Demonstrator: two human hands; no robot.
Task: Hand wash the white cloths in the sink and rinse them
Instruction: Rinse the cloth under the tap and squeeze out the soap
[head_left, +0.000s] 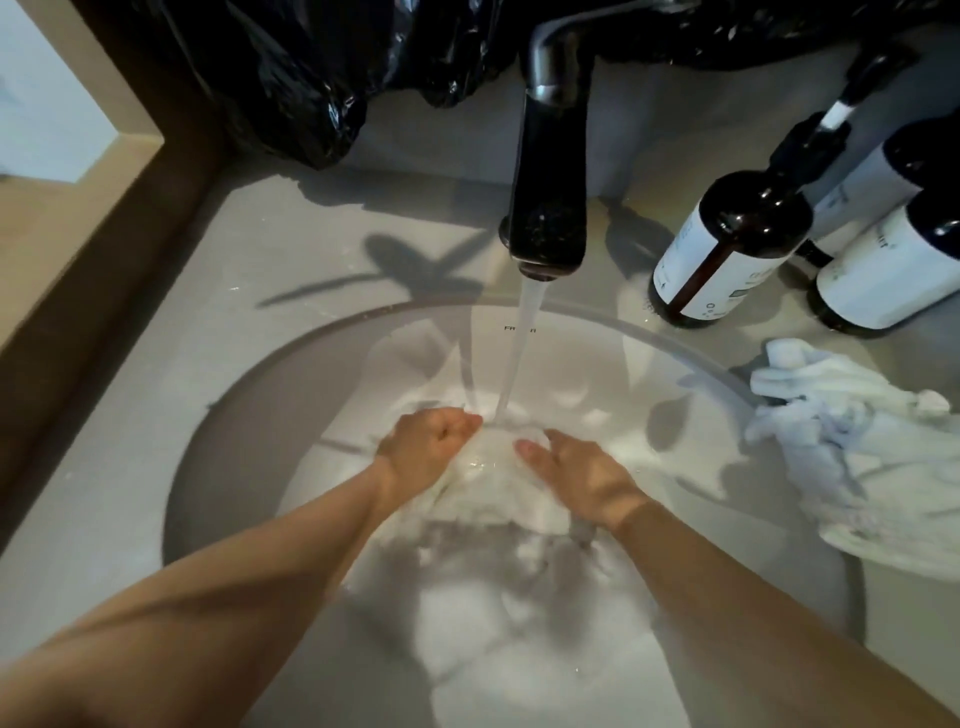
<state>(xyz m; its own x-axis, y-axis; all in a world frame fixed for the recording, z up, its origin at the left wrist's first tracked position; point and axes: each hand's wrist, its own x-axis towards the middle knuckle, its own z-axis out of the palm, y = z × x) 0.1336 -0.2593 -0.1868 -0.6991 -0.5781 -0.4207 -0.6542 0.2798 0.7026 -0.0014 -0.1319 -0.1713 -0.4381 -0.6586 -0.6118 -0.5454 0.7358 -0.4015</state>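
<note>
A wet white cloth (491, 491) lies bunched in the middle of the round white sink (675, 343), under running water from the black tap (548, 208). My left hand (426, 449) grips the cloth's left side with curled fingers. My right hand (576, 475) holds its right side, fingers partly stretched over it. The stream lands on the cloth between both hands. More white cloths (852, 441) lie crumpled over the sink's right rim and the counter.
Three dark bottles with white labels (727, 249) stand at the back right, one with a pump. A black plastic bag (311, 67) lies along the back of the grey counter (208, 291). A wooden edge (78, 249) borders the left.
</note>
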